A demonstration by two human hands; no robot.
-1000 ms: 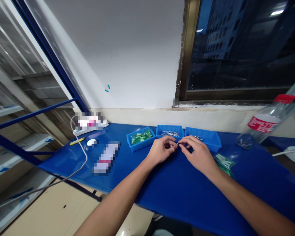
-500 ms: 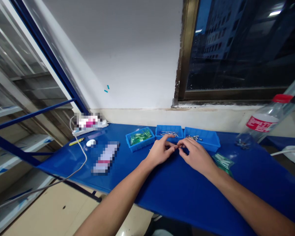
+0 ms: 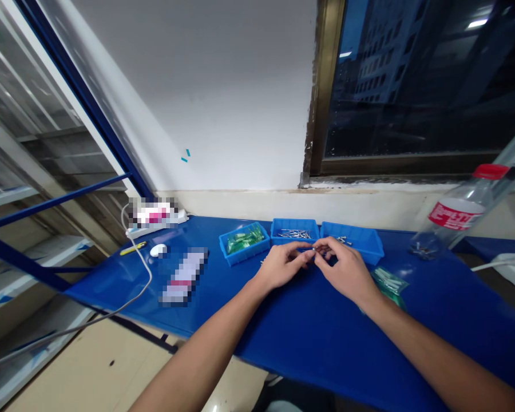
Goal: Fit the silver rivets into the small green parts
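Note:
My left hand [image 3: 283, 263] and my right hand [image 3: 341, 266] meet fingertip to fingertip over the blue table, just in front of the bins. Both are pinched closed around something too small to make out. Behind them, a blue bin [image 3: 276, 239] holds long metal screws [image 3: 296, 234]. The blue bin [image 3: 371, 246] to its right has a few short metal pieces [image 3: 344, 240]. Green packets [image 3: 245, 237] fill the tilted blue bin [image 3: 236, 260] on the left. Beside my right forearm lies a clear bag [image 3: 390, 281] with pale and green pieces.
A red-capped plastic bottle [image 3: 457, 213] with metal bits at its bottom leans at the right. On the left are a yellow cutter [image 3: 133, 248], a white oval object [image 3: 158, 250], a blurred phone-like item [image 3: 184, 277], a power strip [image 3: 178, 218] and a trailing cable [image 3: 148, 280].
The fingers of both hands have shifted slightly, my left index finger has lowered, and my right fingers have curled differently. More of the screws in the middle bin shows.

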